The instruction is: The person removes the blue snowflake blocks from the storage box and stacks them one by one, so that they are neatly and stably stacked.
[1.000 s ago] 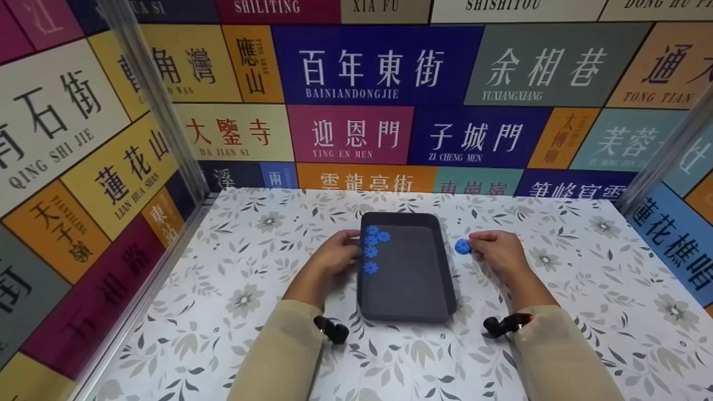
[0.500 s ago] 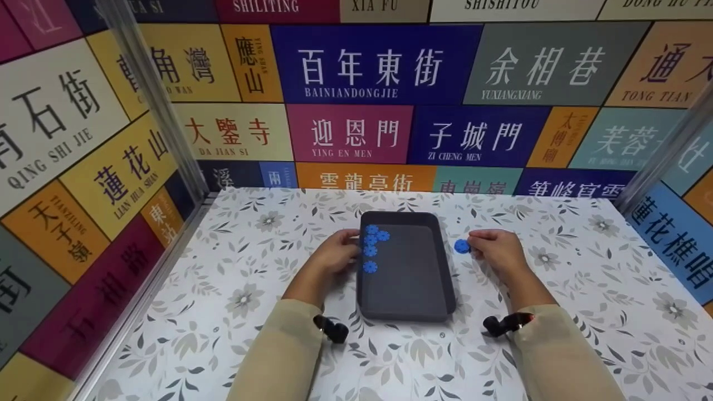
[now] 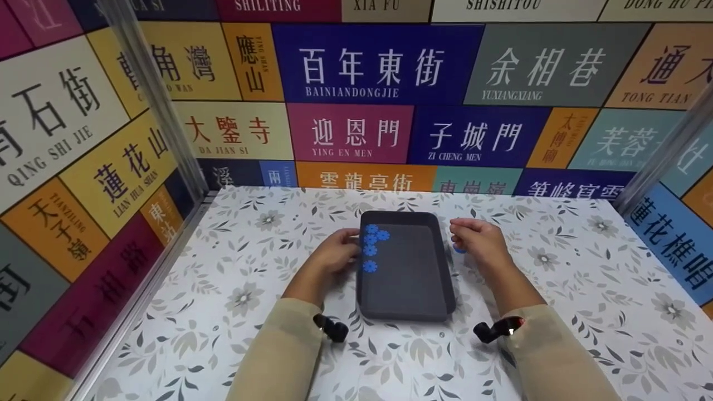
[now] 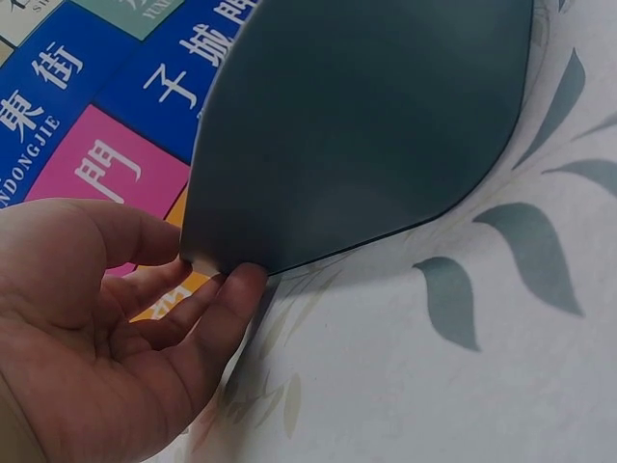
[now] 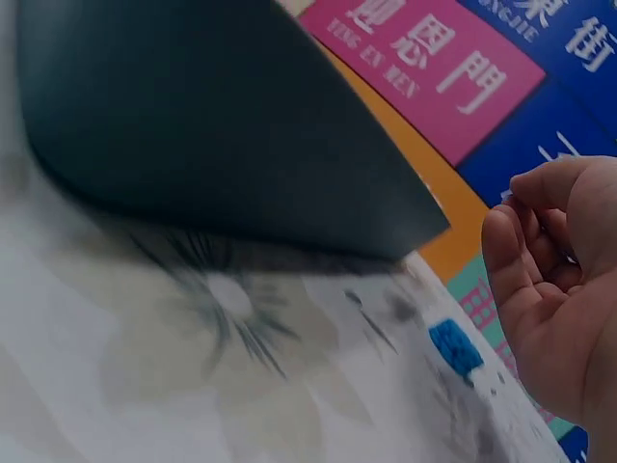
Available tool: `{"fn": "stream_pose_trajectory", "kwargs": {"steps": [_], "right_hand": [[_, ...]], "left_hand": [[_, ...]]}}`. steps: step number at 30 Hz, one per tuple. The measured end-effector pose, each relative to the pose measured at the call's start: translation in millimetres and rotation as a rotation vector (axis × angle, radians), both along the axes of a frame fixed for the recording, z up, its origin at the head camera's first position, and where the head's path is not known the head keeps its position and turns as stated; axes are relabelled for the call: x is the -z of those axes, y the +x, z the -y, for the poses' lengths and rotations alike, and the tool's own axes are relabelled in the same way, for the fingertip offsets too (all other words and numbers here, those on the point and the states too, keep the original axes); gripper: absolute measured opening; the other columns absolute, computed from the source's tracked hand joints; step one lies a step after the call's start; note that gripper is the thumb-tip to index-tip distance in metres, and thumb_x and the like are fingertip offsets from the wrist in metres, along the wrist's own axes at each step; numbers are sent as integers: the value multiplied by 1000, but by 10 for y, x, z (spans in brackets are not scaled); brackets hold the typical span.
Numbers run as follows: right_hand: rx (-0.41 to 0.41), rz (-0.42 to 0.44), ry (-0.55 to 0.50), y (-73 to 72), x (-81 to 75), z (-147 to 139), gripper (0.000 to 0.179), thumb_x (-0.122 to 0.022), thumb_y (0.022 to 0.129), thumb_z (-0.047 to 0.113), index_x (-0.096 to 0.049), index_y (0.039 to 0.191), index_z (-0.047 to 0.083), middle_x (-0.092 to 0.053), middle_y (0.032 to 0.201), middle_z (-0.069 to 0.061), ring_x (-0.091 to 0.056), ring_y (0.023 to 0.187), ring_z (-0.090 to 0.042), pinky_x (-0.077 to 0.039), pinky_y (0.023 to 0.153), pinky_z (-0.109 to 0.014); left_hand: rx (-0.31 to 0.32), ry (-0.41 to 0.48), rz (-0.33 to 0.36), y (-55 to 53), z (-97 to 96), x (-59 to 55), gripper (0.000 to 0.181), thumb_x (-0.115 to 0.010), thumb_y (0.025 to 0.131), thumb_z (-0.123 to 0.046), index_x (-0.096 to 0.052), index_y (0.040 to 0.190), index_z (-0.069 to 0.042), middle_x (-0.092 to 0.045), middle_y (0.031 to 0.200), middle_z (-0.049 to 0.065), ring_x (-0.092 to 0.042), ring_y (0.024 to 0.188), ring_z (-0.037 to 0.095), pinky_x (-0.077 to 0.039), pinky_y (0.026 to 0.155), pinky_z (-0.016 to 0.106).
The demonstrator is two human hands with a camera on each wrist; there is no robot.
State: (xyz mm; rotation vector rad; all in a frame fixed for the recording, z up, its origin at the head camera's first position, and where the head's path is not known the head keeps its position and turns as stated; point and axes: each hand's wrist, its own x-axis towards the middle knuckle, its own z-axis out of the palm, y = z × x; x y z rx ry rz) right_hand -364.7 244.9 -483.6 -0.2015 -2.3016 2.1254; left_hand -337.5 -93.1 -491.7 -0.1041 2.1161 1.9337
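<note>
In the head view a dark grey rectangular tray [image 3: 406, 314] lies on the table. Several blue toothed, snowflake-like discs [image 3: 370, 250] sit inside along its left wall, near the far end. My left hand [image 3: 335, 253] holds the tray's left side, with thumb [image 4: 246, 285] and fingertips at its outer wall in the left wrist view. Off the tray's right side, my right hand [image 3: 479, 239] is raised, thumb and forefinger tips close together. I cannot tell whether anything sits between them. Below it a blue piece [image 5: 455, 347] rests on the table, mostly covered by the fingers in the head view.
The table [image 3: 245, 345] wears a white cloth printed with grey flowers and leaves. Walls with coloured street-name panels [image 3: 379, 64] rise behind and at both sides. Small black cameras [image 3: 333, 329] are strapped at both cuffs.
My right hand was at the blue piece right of the tray. It has moved up and left, toward the tray, and now covers most of that piece. My left hand stays in place.
</note>
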Motion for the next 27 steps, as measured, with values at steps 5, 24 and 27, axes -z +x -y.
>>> {"fn": "stream_pose_trajectory", "kwargs": {"steps": [5,24,27], "right_hand": [[-24,-39,-34,47,-27,188,34,-77,98,16,-73,124,-5,-74,86,8,-68,75,-9,-61,70,-23],[-162,-62,-186,129,-452,836,18,-75,99,15,-77,114,5,-72,91,2,-69,78,-13,-63,73,-26],[-167,-41,-219,66,-460,940,15,-74,100,14,-78,112,7,-72,91,1,-68,77,-13,-62,72,-26]], "left_hand": [[0,15,7,1,-2,-2,60,-58,93,1,-55,153,-8,-66,144,17,-70,118,28,-59,93,35],[-6,-9,2,8,6,-11,60,-60,93,-3,-55,153,-9,-67,143,16,-70,113,26,-58,86,32],[-7,-36,-7,12,-4,-22,59,-60,94,-4,-55,153,-9,-67,143,16,-69,113,26,-57,88,32]]}}
